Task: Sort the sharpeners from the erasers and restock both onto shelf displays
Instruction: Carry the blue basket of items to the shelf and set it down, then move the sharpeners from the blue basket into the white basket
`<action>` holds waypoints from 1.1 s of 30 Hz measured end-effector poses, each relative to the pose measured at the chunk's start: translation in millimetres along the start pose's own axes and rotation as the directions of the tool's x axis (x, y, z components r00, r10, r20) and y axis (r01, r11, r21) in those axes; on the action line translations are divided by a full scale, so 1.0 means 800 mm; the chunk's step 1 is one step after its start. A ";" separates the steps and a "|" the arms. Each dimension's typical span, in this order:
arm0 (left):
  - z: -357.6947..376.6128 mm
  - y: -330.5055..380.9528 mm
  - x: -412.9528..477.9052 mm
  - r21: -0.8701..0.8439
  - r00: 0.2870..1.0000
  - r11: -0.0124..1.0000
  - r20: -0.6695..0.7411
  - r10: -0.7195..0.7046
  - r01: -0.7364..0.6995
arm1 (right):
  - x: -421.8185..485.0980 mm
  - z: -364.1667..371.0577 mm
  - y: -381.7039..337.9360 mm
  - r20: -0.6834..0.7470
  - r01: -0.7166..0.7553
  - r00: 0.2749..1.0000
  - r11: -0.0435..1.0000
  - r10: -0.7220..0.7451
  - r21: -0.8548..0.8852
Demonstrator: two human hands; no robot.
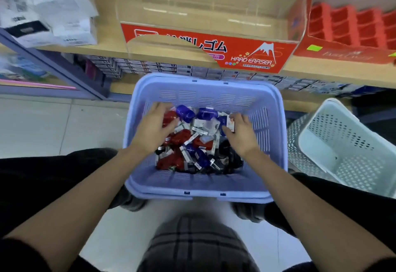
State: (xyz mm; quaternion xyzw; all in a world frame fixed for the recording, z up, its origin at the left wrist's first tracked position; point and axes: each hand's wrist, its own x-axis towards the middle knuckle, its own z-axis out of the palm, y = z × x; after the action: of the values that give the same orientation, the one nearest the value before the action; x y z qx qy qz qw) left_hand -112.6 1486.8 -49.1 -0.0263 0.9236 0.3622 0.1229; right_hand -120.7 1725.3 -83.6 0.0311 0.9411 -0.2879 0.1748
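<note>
Beside my left hand (154, 129), spread on the pile (192, 141) in the basket (214, 98) to dig, my right hand (241, 134) pinches one eraser (231, 123) to sort.

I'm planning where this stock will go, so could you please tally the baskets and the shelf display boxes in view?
Baskets: 2, the purple basket and the white basket
Display boxes: 2, the eraser box and the red tray box
Total: 4

White basket (304, 143), stacked papers (64, 4), tiled floor (42, 126)
</note>
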 end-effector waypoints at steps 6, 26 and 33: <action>0.073 -0.036 0.049 -0.037 0.984 0.999 0.176 -0.001 0.008 | 0.035 0.046 0.039 0.029 -0.422 0.901 0.862 0.432 0.281; 0.117 -0.038 0.055 -0.233 0.978 0.953 0.123 -0.171 0.195 | 0.042 0.044 0.076 0.239 -0.463 0.884 0.692 0.401 0.554; 0.114 -0.023 0.063 -0.558 0.888 0.692 0.322 -0.328 0.458 | 0.081 0.067 0.066 0.291 -0.521 0.853 0.691 0.433 0.501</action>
State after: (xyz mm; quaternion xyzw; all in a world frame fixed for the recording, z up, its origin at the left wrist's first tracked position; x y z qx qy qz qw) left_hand -140.1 1537.1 -138.6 -0.2270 0.7079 0.6106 0.2729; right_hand -156.3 1736.9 -175.3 0.3036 0.7564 -0.4978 0.2965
